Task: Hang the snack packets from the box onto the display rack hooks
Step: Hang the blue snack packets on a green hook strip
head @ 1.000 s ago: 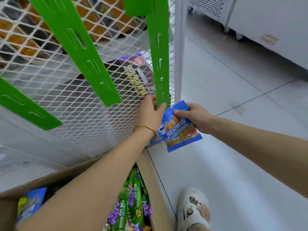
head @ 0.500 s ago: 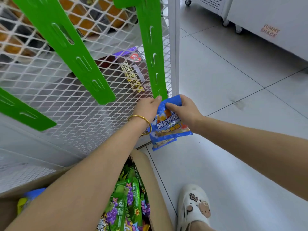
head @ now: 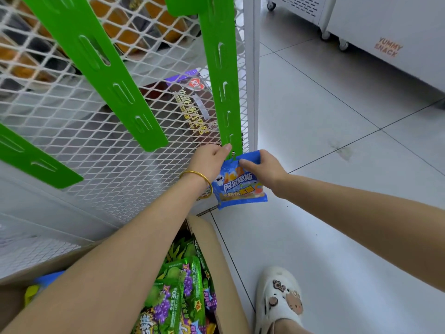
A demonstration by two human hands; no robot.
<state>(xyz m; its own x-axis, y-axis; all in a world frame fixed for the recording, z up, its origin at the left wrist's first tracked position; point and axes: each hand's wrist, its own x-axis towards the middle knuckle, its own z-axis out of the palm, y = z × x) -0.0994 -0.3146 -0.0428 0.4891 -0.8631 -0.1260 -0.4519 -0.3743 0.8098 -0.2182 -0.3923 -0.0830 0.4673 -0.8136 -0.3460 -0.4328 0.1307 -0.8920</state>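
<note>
A blue snack packet (head: 240, 189) hangs at the bottom end of the right green hook strip (head: 222, 75) on the white mesh rack. My right hand (head: 261, 168) pinches the packet's top edge right at the strip's lowest hook. My left hand (head: 212, 160), with a gold bangle on the wrist, grips the lower end of that strip from the left. The cardboard box (head: 216, 242) sits below, holding green and purple snack packets (head: 178, 290).
Two more green hook strips (head: 101, 68) slant across the white mesh panel (head: 91, 150), with boxed goods behind it. A white rack post (head: 251, 75) stands right of the strip. My white clog (head: 279, 300) rests on the tiled floor; a white wheeled cabinet (head: 385, 27) stands far right.
My right hand has lifted the blue packet up and left to the strip's bottom hook. My left hand stayed on the strip's end. The view moved closer.
</note>
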